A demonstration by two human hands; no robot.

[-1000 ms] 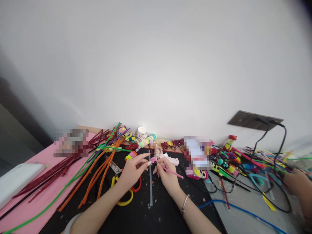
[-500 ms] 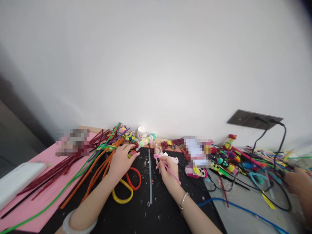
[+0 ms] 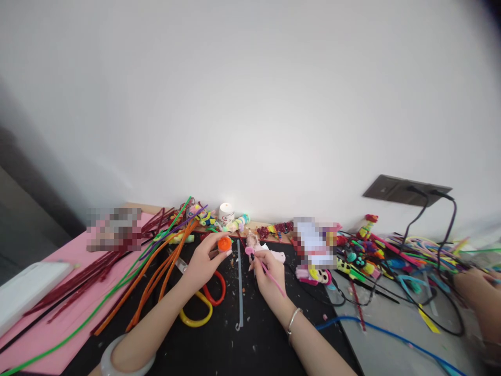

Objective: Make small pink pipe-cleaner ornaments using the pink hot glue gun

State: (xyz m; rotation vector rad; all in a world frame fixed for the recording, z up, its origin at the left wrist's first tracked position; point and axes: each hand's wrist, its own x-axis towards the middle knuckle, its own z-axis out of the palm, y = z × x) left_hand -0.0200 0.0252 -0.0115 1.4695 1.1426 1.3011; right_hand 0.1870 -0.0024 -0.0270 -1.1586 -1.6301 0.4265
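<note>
Near the table's back edge, my left hand [image 3: 205, 257] grips a small round orange piece [image 3: 224, 244] between thumb and fingers. To its right, my right hand [image 3: 271, 271] pinches a pink pipe cleaner piece [image 3: 249, 251] with a coiled pink end and a black bit. Its straight pink tail runs back over the palm. A pale pink object [image 3: 278, 256], partly hidden, lies just behind the right hand. Scissors [image 3: 201, 310] with a yellow and a red handle lie below my left hand. Between the hands is a long translucent stick [image 3: 240, 292] on the black mat [image 3: 219, 350].
Dark red, orange and green pipe cleaners [image 3: 154, 282] spread over pink paper [image 3: 74, 334] on the left. A white cup-like item [image 3: 226, 213] stands by the wall. Colourful pipe cleaner figures [image 3: 364, 256] crowd the right, with black cables [image 3: 456, 219] and another person's hand [image 3: 475, 287].
My left hand has lifted the orange piece, which now shows clearly between its fingers. The right hand keeps its pinch on the pink piece, almost unmoved.
</note>
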